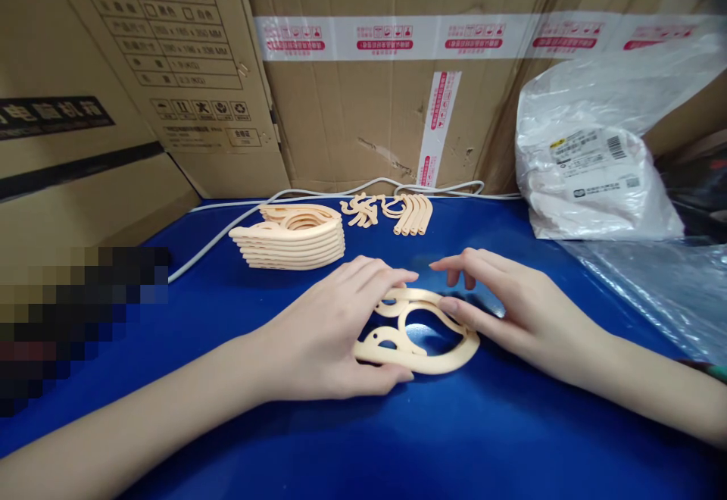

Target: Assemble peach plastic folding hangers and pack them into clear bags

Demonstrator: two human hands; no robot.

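Observation:
On the blue tabletop in front of me lies a cream plastic folding hanger (pixel 432 364), folded into a rounded loop with curved inner parts. My left hand (pixel 349 326) wraps its left end, thumb along the near edge and fingers over the far edge, hiding that end. At the hanger's right side is my right hand (pixel 500 295); its thumb rests at or just over the rim, and its fingers are held apart in the air. Behind my left hand stands a neat stack of similar folded hangers (pixel 289 246).
Loose cream hooks (pixel 362 210) and curved arm pieces (pixel 414 214) lie at the back of the blue table (pixel 363 447). A white cable (pixel 219 246) runs along the back. Cardboard boxes (pixel 352 114) wall the rear and left. A white plastic bag (pixel 602 174) sits back right, beside clear film (pixel 641 280).

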